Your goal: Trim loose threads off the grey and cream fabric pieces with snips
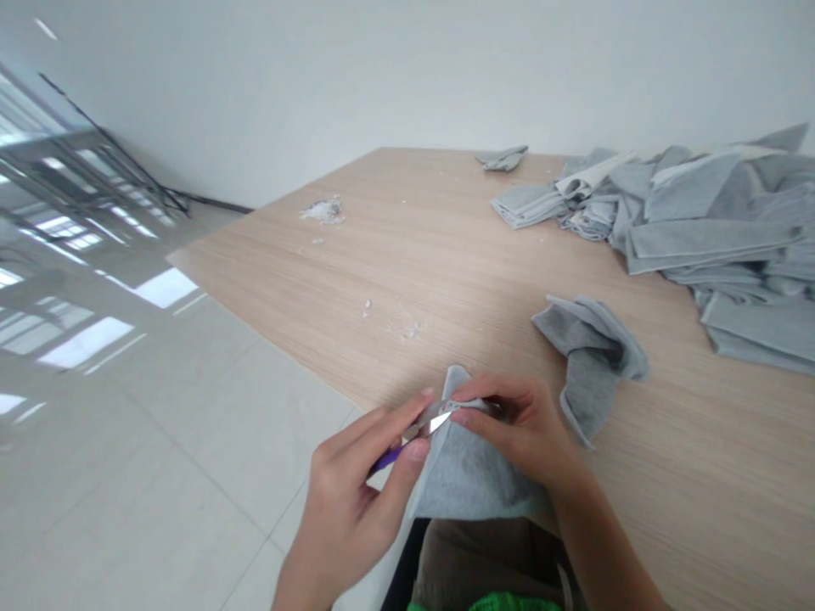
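Note:
My left hand (356,501) is closed around small thread snips (417,431) with a purple handle and metal blades. The blade tips touch the top edge of a grey fabric piece (464,475) that hangs over the near table edge onto my lap. My right hand (515,424) pinches that same edge of the grey fabric right at the blades. Both hands sit just off the near left edge of the wooden table (446,255).
A crumpled grey cloth (589,356) lies just right of my right hand. A large heap of grey fabric pieces (713,229) covers the far right. One small grey piece (503,158) lies at the far edge. Thread scraps (324,210) and lint dot the tabletop. Glossy tiled floor lies left.

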A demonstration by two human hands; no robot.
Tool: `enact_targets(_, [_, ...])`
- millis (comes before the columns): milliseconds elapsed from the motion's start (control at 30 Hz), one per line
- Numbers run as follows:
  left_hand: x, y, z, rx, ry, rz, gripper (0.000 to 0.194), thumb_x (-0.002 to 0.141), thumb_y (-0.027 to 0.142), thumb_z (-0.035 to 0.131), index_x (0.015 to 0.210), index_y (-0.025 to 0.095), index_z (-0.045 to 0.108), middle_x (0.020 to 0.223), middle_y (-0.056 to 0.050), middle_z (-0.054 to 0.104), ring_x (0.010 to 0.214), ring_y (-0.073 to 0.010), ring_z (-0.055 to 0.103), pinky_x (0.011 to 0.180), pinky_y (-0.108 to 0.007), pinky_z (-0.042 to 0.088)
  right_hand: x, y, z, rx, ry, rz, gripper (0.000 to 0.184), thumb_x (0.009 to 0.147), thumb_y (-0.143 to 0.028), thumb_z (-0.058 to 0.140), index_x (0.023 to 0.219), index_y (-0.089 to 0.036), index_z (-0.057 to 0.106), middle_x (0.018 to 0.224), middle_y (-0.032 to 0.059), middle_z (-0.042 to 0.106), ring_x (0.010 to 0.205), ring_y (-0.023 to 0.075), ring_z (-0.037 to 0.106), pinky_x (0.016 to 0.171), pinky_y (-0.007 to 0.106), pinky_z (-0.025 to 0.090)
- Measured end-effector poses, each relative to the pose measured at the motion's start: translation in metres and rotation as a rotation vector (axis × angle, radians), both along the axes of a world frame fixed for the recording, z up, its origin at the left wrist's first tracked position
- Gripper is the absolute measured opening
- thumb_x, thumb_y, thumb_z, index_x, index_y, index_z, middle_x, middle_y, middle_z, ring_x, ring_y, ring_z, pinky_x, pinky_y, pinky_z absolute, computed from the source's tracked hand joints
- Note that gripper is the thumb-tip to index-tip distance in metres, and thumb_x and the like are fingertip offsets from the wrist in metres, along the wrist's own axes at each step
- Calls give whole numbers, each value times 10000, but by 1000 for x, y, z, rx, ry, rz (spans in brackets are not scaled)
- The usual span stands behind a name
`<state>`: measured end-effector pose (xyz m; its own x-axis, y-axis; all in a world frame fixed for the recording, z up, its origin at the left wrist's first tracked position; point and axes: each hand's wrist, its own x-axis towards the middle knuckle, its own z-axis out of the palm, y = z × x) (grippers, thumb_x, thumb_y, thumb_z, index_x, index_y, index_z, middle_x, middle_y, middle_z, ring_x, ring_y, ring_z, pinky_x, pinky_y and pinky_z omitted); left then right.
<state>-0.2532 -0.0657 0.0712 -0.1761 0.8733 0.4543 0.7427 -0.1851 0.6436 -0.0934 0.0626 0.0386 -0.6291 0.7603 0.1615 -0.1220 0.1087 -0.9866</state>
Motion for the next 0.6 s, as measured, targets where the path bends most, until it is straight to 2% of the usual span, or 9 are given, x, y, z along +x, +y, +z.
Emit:
enact_targets(100, [-7,3,9,-10,145,-63,413,927,165,639,1339,202,634,778,-22,658,616,-109,597,549,-210,474,1,-1,2,25,-20,-1,80,806,-268,778,864,-218,801,844,35,798,764,166,724,693,269,546])
enact_targets(233, [-17,7,15,-21,282,-118,416,920,171,658,1335,178,631,719,7,563,562,-95,519,514,-216,422,2,-2,2,38,-16,5,74,805,-245,780,873,-220,797,843,30,798,758,159,717,683,264,527])
enact_targets(600, [-24,14,17,56,371,-213,335,925,179,679,1255,126,657,777,-17,620,597,-96,561,514,-223,441,2,-3,2,20,45,52,69,805,-198,776,873,-211,773,853,28,786,785,157,709,712,268,520])
